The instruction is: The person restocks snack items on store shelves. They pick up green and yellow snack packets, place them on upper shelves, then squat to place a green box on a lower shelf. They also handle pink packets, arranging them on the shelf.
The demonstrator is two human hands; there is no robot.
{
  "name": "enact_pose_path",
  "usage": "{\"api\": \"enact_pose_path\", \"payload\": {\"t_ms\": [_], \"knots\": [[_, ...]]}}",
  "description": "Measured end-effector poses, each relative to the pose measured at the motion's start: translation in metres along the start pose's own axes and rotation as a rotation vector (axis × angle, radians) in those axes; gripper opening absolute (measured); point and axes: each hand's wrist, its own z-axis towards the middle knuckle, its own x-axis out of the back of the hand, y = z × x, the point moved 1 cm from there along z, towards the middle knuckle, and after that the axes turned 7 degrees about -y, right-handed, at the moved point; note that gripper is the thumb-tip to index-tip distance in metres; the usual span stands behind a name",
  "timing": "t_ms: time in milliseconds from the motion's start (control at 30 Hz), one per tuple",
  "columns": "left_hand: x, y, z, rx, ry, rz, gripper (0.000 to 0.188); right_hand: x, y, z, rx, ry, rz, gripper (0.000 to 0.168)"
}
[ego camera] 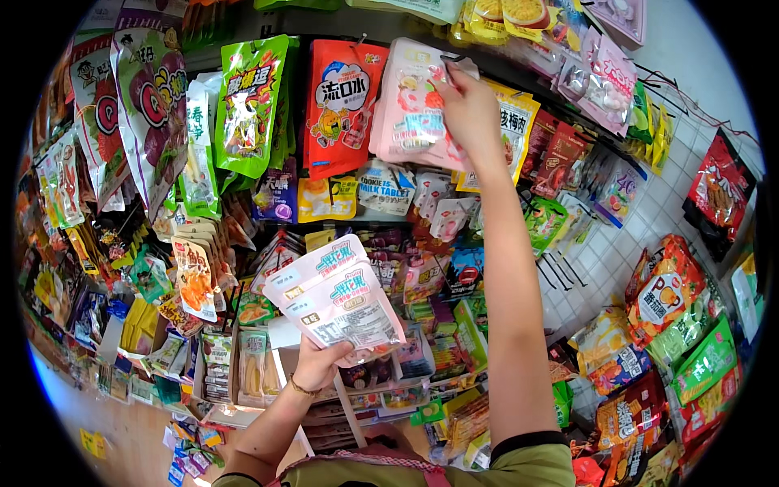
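Observation:
My left hand point(321, 363) grips the lower edge of several pale pink snack pouches point(356, 292), fanned out with their printed backs up, in front of the lower shelves. Raised and stretched forward, my right hand point(471, 112) is at the upper right edge of a pink pouch point(414, 103) at the front of a hanging row. Its thumb and fingers are near the end of the black display hook; the fingertips are partly hidden, so their hold is hard to make out. A red candy pouch point(344, 106) hangs just left of that row, and a yellow pouch point(517, 125) hangs behind my right wrist.
Green pouches point(252, 103) and large purple bags point(151, 103) hang at the upper left. Below stand shelves with open boxes of small packets point(258, 365). A white wire grid point(584, 268) with bare hooks is on the right, beside more snack bags point(663, 298). Packets lie on the floor point(122, 420) at the lower left.

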Motion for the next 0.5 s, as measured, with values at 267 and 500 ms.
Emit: {"api": "enact_pose_path", "payload": {"t_ms": [267, 500], "knots": [[-0.002, 0.004, 0.004, 0.006, -0.020, 0.057, 0.049, -0.038, 0.006, -0.006, 0.034, 0.207, -0.316, 0.045], [-0.015, 0.032, 0.020, -0.071, 0.058, 0.205, 0.037, -0.020, -0.055, -0.108, 0.393, 0.000, 0.178, 0.033]]}}
